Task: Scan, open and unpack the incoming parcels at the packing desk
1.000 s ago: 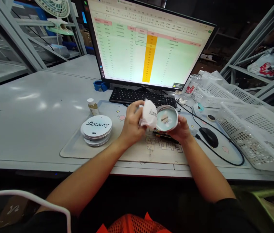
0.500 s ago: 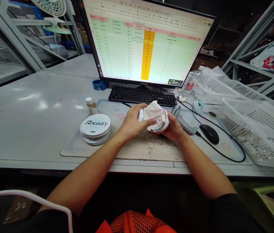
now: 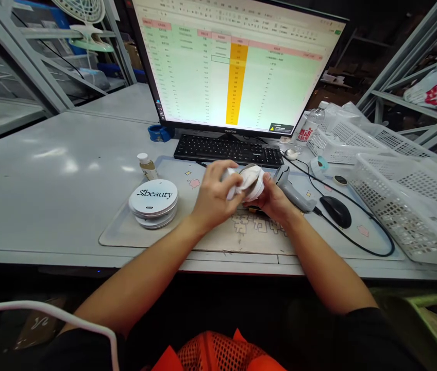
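Hands half-curled, right around a white tub, left around a white piece.

The white piece in the left hand is partly hidden by fingers; the round container is partly covered by the right hand. The monitor is cropped above, its text unreadably small.

The place looked like a computer station in a stockroom or warehouse: a monitor showing a spreadsheet, a keyboard, a handheld scanner and perforated baskets shared the worktop, with metal shelving on both sides.
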`<state>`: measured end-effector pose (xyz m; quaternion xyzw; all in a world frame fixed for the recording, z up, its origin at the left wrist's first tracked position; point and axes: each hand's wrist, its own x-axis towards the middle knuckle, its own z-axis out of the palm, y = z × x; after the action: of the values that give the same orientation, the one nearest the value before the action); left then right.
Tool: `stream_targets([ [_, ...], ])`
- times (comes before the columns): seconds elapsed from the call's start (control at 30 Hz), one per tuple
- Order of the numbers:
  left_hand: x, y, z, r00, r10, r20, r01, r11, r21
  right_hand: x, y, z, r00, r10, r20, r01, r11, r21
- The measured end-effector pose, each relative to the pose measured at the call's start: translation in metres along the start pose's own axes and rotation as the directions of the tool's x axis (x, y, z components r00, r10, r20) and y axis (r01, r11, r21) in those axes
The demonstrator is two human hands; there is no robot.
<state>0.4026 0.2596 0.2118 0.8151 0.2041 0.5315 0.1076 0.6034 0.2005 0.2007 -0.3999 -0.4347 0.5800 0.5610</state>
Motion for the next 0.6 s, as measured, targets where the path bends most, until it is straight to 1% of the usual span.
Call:
stream_targets([
  [0.03,0.000,0.000,-0.001,0.995,0.041,0.088,-0.037,0.998,-0.049,0.000,0.000,-0.001,1.000,0.003,-0.014,-0.002,1.000,0.007],
  [0.1,0.002,-0.004,-0.004,0.963,0.110,0.248,-0.062,0.979,-0.194,0.001,-0.002,-0.005,0.999,-0.002,-0.038,0.002,1.000,0.015],
  [0.17,0.004,-0.010,-0.007,0.932,0.160,0.326,-0.062,0.954,-0.292,0.000,-0.005,-0.009,1.000,0.005,-0.029,-0.004,1.000,0.014],
  [0.23,0.005,-0.014,-0.010,0.924,0.184,0.336,-0.088,0.955,-0.282,-0.002,-0.007,-0.010,0.999,0.037,0.009,-0.037,0.999,0.004],
  [0.3,0.005,-0.016,-0.010,0.928,0.180,0.326,-0.119,0.973,-0.200,-0.003,-0.007,-0.009,0.997,0.071,0.042,-0.071,0.997,-0.007],
  [0.4,0.003,-0.015,-0.008,0.924,0.174,0.341,-0.149,0.984,-0.099,-0.004,-0.002,-0.006,0.993,0.086,0.078,-0.085,0.996,-0.016],
  [0.47,0.001,-0.014,-0.006,0.915,0.193,0.354,-0.173,0.981,-0.090,-0.004,0.001,-0.005,0.989,0.094,0.116,-0.092,0.996,-0.020],
  [0.53,0.000,-0.014,-0.005,0.904,0.234,0.357,-0.206,0.972,-0.114,-0.003,0.003,-0.005,0.984,0.098,0.148,-0.097,0.995,-0.011],
  [0.6,0.001,-0.012,-0.003,0.908,0.260,0.328,-0.221,0.963,-0.152,-0.003,0.003,-0.005,0.984,0.089,0.158,-0.092,0.996,0.014],
])
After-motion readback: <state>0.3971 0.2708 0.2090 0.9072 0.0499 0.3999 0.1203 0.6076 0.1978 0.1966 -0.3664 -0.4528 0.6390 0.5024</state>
